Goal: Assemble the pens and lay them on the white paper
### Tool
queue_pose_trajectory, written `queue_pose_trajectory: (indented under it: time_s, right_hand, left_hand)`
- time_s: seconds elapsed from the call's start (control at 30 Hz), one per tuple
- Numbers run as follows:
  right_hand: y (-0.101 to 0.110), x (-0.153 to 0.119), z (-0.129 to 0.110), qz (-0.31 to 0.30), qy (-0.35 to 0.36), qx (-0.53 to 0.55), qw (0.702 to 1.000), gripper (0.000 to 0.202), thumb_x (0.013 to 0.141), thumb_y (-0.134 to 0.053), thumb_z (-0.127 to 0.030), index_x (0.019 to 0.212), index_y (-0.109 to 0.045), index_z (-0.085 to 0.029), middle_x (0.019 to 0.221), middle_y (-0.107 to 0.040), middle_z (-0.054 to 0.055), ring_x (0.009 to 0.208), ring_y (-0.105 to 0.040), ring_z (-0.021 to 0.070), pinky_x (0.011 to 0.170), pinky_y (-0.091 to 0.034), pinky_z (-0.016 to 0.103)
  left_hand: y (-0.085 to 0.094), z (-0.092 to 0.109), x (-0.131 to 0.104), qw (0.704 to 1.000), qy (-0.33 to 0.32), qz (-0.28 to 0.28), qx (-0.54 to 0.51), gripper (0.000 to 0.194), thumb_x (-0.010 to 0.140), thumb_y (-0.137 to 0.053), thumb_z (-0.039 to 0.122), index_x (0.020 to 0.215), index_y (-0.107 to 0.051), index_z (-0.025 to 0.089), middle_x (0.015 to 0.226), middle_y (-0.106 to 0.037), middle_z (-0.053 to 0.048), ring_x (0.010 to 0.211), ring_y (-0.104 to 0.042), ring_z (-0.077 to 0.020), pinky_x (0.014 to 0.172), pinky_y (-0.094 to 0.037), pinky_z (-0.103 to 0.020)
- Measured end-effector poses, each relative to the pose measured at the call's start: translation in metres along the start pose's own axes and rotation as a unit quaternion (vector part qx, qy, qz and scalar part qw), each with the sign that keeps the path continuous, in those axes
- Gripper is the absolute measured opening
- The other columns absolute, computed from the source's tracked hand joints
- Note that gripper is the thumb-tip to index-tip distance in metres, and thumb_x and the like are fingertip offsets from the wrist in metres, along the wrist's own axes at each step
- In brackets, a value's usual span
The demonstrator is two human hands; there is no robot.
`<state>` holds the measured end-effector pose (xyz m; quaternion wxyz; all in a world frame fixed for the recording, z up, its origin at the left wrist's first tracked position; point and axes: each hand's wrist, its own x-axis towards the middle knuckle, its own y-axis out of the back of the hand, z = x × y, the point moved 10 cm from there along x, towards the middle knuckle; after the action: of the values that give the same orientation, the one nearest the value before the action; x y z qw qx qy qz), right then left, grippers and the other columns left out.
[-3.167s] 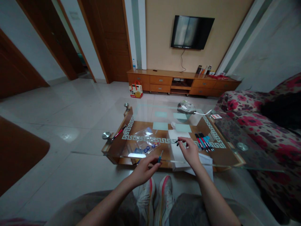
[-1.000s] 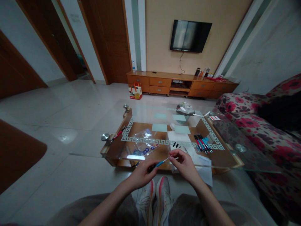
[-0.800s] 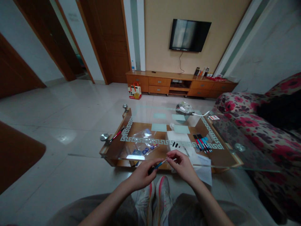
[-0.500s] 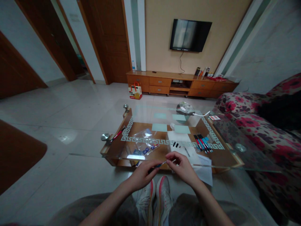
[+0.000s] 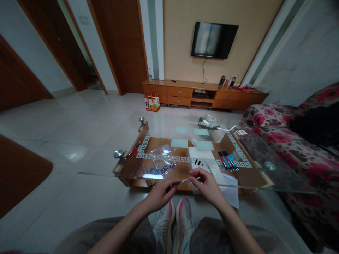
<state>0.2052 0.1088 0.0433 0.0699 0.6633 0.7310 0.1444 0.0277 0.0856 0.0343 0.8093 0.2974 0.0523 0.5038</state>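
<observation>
Above the near edge of the glass table (image 5: 182, 171), my left hand (image 5: 161, 194) is closed around a slim pen (image 5: 182, 182) with a blue-and-dark body. Its thin pale end points right, toward my right hand (image 5: 205, 184), whose thumb and forefinger pinch that end. Too little shows to tell whether the pale part is a refill or the tip. Just beyond my right hand, small black pieces (image 5: 197, 162) lie near a thin silvery piece (image 5: 210, 169). Farther right, several red and blue pens (image 5: 228, 161) lie side by side.
A clear plastic bag (image 5: 161, 155) with blue labels lies left of centre on the table. One red-and-black pen (image 5: 132, 151) rests near the left edge. A dark bundle in plastic (image 5: 208, 122) sits at the back. The flowered sofa (image 5: 280, 123) stands at the right.
My right hand has shifted slightly right and up, away from the left. A little more of the thin pale end shows between the hands.
</observation>
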Motion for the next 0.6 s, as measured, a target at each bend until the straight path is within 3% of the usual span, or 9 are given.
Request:
queue_pose_trajectory:
  time_s: [0.17,0.33,0.6]
  right_hand:
    - [0.032,0.008,0.018,0.08,0.009,0.008,0.997,0.035,0.082,-0.071,-0.05,0.095,-0.073,-0.018,0.095,-0.074,0.01,0.084,-0.067,0.023,0.076,-0.054,0.035]
    - [0.062,0.015,0.047,0.138,-0.001,-0.056,0.989,0.034,0.083,-0.067,-0.051,0.091,-0.073,-0.018,0.092,-0.075,0.011,0.085,-0.069,0.0253,0.08,-0.054,0.039]
    - [0.059,0.019,0.058,0.13,0.012,-0.207,0.97,0.022,0.086,-0.057,-0.035,0.09,-0.072,-0.019,0.088,-0.075,0.007,0.077,-0.067,0.0222,0.074,-0.05,0.035]
  left_hand:
    - [0.003,-0.005,0.002,1.0,0.019,0.015,-0.011,0.035,0.098,-0.05,0.027,0.129,-0.064,0.023,0.109,-0.073,-0.006,0.091,-0.066,-0.017,0.085,-0.051,-0.028]
    - [0.003,-0.009,0.003,0.999,0.033,0.016,-0.031,0.035,0.099,-0.049,0.028,0.13,-0.062,0.022,0.101,-0.073,-0.005,0.087,-0.066,-0.016,0.083,-0.051,-0.027]
    - [0.002,-0.011,0.002,0.999,0.037,0.017,-0.027,0.034,0.098,-0.05,0.03,0.128,-0.064,0.021,0.099,-0.073,-0.005,0.085,-0.066,-0.0162,0.083,-0.051,-0.028]
